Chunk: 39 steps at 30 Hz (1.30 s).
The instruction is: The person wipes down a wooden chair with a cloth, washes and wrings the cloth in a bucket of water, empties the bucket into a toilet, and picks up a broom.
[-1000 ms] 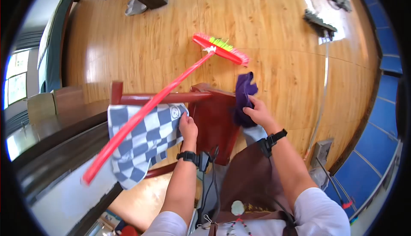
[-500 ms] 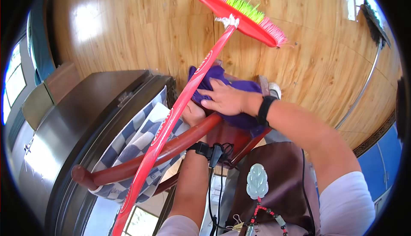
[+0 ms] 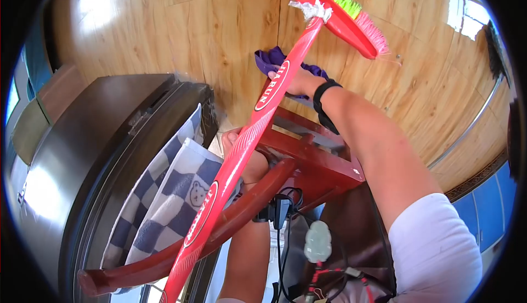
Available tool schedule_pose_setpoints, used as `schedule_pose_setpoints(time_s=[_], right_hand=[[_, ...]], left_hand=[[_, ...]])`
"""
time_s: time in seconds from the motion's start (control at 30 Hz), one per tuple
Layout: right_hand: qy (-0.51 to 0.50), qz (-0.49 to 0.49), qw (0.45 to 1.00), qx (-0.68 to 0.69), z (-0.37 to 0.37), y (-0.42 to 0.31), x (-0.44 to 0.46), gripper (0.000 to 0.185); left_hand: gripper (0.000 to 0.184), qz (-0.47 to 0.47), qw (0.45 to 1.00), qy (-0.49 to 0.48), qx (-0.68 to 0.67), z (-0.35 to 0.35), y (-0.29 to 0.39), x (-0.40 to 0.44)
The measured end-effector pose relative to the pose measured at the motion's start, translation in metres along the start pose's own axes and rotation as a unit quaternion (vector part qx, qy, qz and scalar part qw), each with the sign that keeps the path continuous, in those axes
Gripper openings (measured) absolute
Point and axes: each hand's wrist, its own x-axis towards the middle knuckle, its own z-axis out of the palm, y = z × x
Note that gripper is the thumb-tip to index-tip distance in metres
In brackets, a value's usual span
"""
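A reddish-brown wooden chair (image 3: 318, 157) lies tipped in front of me, with its curved bar (image 3: 247, 204) reaching to the lower left. My right hand (image 3: 303, 82) grips a bunched purple cloth (image 3: 272, 58) at the far end of the chair; the broom handle covers some of its fingers. Closer in, my left hand (image 3: 253, 165) is closed on the chair's frame, partly hidden by the same handle. The red broom (image 3: 241, 146) slants across the view above both hands, its pink and green bristles at the top.
A checkered towel (image 3: 175, 193) hangs beside the dark cabinet-like furniture (image 3: 126, 116) on the left. Wooden flooring (image 3: 219, 34) spreads beyond the chair. At right, a dark-headed tool with a long metal pole (image 3: 475, 124) lies near blue panels (image 3: 483, 215).
My right hand has carried the purple cloth up and away from me, uncovering the chair's frame. The chair has shifted, and the broom appears higher and closer in view.
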Motion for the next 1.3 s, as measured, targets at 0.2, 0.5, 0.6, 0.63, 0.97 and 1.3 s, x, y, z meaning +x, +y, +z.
schedule_pose_setpoints(time_s=[0.2,0.5,0.6,0.63,0.97,1.3], right_hand=[[-0.136,0.011,0.959,-0.249,-0.017,0.061,-0.099,0.037],[-0.03,-0.05,0.969,-0.24,-0.034,0.037,-0.109,0.038],[0.086,-0.214,0.958,-0.171,-0.007,0.028,-0.078,0.033],[0.003,-0.177,0.96,-0.218,-0.011,0.013,-0.07,0.039],[-0.177,-0.072,0.908,-0.372,-0.023,0.041,-0.102,0.035],[-0.32,0.033,0.847,-0.422,-0.041,0.036,-0.096,0.038]], left_hand=[[0.035,0.022,1.0,0.004,-0.011,0.001,0.004,0.012],[0.035,0.044,0.999,0.021,0.005,0.007,-0.002,0.005],[0.035,0.061,0.998,0.031,0.003,0.009,-0.005,0.001],[0.035,0.067,0.997,0.037,0.003,0.009,-0.006,0.002],[0.033,0.04,0.999,0.007,0.0,0.004,-0.005,0.009],[0.032,0.02,1.0,-0.014,-0.008,0.003,-0.01,0.005]])
